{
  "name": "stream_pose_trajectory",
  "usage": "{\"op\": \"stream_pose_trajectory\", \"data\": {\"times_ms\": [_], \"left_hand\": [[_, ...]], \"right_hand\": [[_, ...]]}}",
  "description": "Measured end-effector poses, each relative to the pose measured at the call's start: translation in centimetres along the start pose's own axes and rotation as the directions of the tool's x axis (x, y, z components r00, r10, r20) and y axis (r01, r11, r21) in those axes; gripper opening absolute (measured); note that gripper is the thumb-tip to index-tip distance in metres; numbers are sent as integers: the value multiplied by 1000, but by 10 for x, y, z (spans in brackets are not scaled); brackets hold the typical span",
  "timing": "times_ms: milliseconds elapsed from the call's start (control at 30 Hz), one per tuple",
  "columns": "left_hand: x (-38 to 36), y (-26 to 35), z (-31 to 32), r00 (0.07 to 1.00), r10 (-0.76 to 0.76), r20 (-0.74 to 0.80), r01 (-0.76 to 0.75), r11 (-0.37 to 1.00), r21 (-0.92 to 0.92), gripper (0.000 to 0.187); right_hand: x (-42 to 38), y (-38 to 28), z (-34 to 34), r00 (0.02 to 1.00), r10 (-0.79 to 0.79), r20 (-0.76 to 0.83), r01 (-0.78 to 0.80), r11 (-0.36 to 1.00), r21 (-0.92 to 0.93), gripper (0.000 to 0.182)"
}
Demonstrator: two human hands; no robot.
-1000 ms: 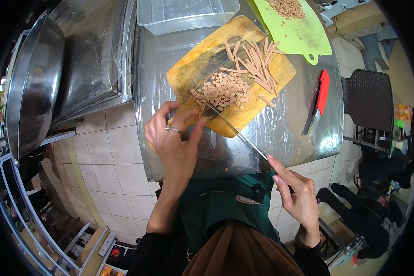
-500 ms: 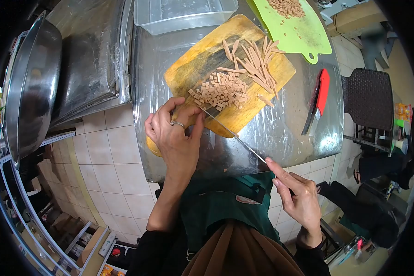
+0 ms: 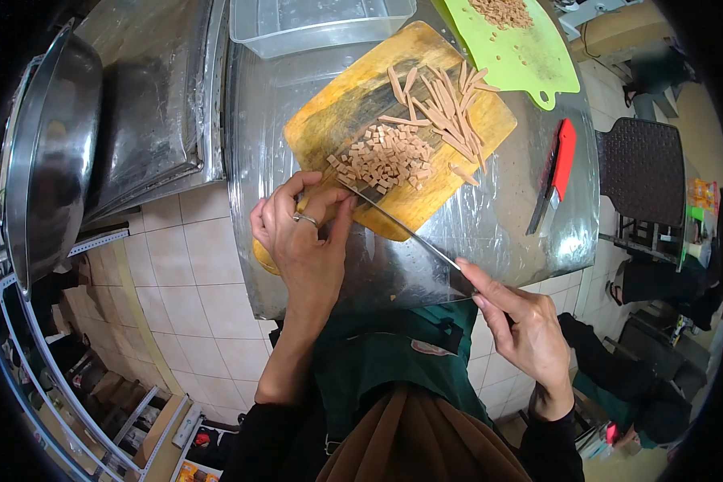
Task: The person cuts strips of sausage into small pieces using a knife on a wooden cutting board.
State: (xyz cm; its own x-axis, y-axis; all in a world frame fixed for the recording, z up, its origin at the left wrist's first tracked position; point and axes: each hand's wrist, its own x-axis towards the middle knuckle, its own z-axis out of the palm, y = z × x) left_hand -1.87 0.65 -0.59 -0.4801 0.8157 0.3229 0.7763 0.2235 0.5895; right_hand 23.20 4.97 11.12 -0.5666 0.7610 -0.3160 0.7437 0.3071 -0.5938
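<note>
A wooden cutting board (image 3: pixel 329 108) lies at an angle, bearing a pile of small pinkish-brown cubes (image 3: pixel 387 157) and loose strips (image 3: pixel 451 112) of the same food, which looks like sausage. My right hand (image 3: pixel 526 329) grips a long thin knife (image 3: pixel 411 230), its handle mostly hidden in the palm. The blade slants across the board's near edge, its tip beside my left fingers. My left hand (image 3: pixel 301 237), with a ring on one finger, rests at the board's near left with bent fingers closed by the blade; whatever they pinch is hidden.
A clear plastic container (image 3: pixel 321 36) stands behind the board. Far right, a green cutting mat (image 3: pixel 530 68) carries more chopped bits. A red-handled tool (image 3: pixel 565 161) with a dark blade lies right on the metal table (image 3: pixel 514 241). A large metal bowl (image 3: pixel 52 153) is at left.
My right hand has shifted slightly up and its wrist rightward, with the knife's handle end a little higher. My left hand stays nearly in place. A person at the right has moved.
</note>
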Motion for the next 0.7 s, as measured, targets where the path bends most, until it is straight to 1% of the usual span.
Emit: {"op": "stream_pose_trajectory", "data": {"times_ms": [100,233,333,433,500,633,700], "left_hand": [[-1,1,-2,1000,-2,4,2,1000,-19,18],[1,0,-11,1000,-2,17,5,992,-129,17],[-5,-7,-13,993,-120,1,113,932,-344,17],[-7,-11,-20,980,-196,15,188,913,-362,17],[-8,-10,-24,988,-150,23,151,952,-268,18],[-10,-9,-21,998,-47,33,48,998,-50,19],[-10,-9,-19,999,-29,30,30,999,-29,19]], "right_hand": [[10,-11,-4,1000,-16,24,19,995,-103,48],[8,-4,-2,999,-19,-28,17,999,-51,50],[-2,-1,-3,1000,6,-28,-6,1000,6,53],[-9,-1,-2,1000,3,-18,-2,999,51,53],[-11,0,2,1000,3,-18,-2,996,84,53],[-12,3,6,999,35,-18,-35,999,42,53],[-11,3,5,998,42,-48,-41,999,19,53]]}}
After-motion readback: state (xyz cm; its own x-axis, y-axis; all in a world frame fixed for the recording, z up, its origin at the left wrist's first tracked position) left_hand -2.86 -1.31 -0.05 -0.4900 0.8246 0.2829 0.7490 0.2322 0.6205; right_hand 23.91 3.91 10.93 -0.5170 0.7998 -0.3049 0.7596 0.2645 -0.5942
